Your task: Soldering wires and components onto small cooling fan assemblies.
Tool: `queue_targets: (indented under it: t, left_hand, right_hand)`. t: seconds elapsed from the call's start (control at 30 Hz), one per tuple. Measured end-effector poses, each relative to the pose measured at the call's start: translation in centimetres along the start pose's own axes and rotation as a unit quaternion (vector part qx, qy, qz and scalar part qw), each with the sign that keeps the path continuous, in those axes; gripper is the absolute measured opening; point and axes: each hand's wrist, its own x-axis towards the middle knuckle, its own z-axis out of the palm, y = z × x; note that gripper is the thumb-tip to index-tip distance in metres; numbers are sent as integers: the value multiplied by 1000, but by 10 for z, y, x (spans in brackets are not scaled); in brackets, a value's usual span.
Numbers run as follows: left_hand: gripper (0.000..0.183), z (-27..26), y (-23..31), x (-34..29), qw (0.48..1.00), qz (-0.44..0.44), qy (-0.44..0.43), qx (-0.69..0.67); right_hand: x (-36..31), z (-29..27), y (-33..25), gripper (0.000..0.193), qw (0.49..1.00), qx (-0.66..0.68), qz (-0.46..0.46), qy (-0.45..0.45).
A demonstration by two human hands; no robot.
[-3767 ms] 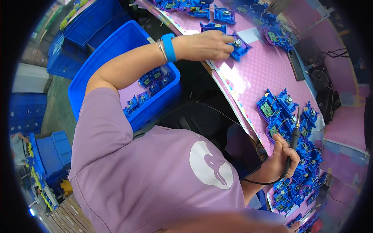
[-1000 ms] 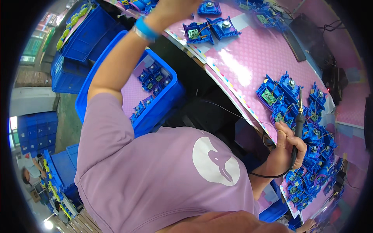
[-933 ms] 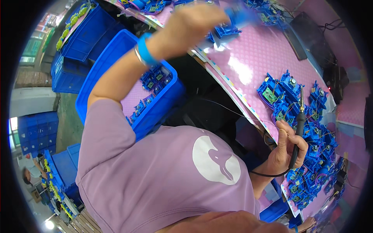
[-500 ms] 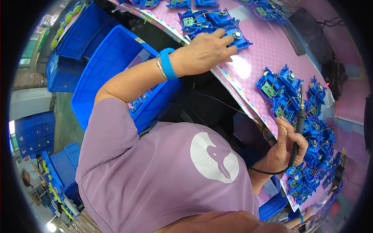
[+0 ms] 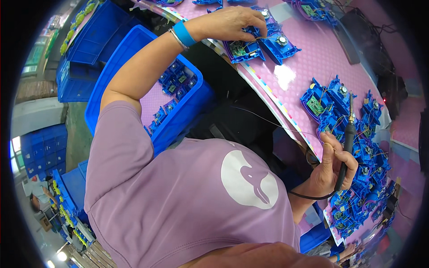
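Note:
My left hand (image 5: 234, 24) reaches over a blue plastic housing in two halves at the table's near edge. One half carries a green circuit board (image 5: 237, 48), the other a round speaker (image 5: 281, 41), with thin wires between them. Its thumb and fingers are curled together at those wires; what lies between the fingertips is hidden. My right hand (image 5: 333, 165) grips a black-handled soldering iron (image 5: 348, 134), its metal tip pointing away from me. A thin strand of solder wire (image 5: 277, 124) runs to the pinched thumb and forefinger of that same hand.
Many similar blue housings (image 5: 357, 178) crowd the right of the pink-covered table (image 5: 308, 58); several more lie at the far edge. A blue bin (image 5: 143, 33) holding housings stands at left. A dark bar (image 5: 347, 47) lies at the back. Another person's hand (image 5: 346, 252) shows at lower right.
My left hand has moved up and left, off the speaker half and over to the wires. The housing under it has shifted slightly rightward and toward me. My right hand keeps the soldering iron.

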Motion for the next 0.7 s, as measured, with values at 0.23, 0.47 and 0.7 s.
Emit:
queue_targets:
  t: [0.23,0.47,0.7]
  left_hand:
    - [18,0,-3,-6,1000,-16,17,11]
    - [13,-4,-7,-1,999,43,-23,23]
    - [5,13,0,-35,981,32,190,15]
  right_hand:
    - [0,1,-6,23,1000,-31,1,-3]
    - [-2,18,-21,24,999,-50,16,6]
    - [-5,29,-31,23,998,-54,8,-19]
